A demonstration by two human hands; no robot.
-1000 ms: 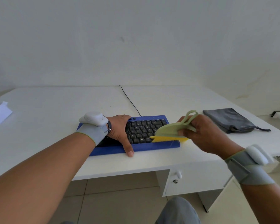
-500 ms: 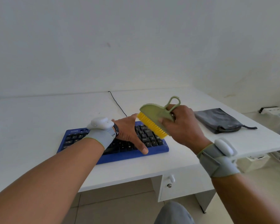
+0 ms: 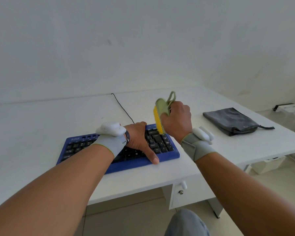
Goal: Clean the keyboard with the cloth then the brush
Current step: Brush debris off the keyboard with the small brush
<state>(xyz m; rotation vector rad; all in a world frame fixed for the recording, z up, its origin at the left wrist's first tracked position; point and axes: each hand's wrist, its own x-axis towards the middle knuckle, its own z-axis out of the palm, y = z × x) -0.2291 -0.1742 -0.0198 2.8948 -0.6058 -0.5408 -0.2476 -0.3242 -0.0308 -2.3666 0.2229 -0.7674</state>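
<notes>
- Keyboard [image 3: 85, 147] is lying on the desk [image 3: 32, 133]; left hand [image 3: 138, 138] is pressing flat on it, fingers straight
- Right hand [image 3: 176, 120] is gripping the brush [image 3: 160, 113] over its right end; cloth [image 3: 228, 120] is lying well apart

The keyboard [image 3: 169, 155] has a blue frame and black keys. The brush [image 3: 161, 109] is pale green with yellow bristles. The cloth [image 3: 230, 120] is dark grey, plain. The table [image 3: 41, 126] is white; the cable [image 3: 122, 106] black. Both wristbands [image 3: 112, 145] are grey.
</notes>
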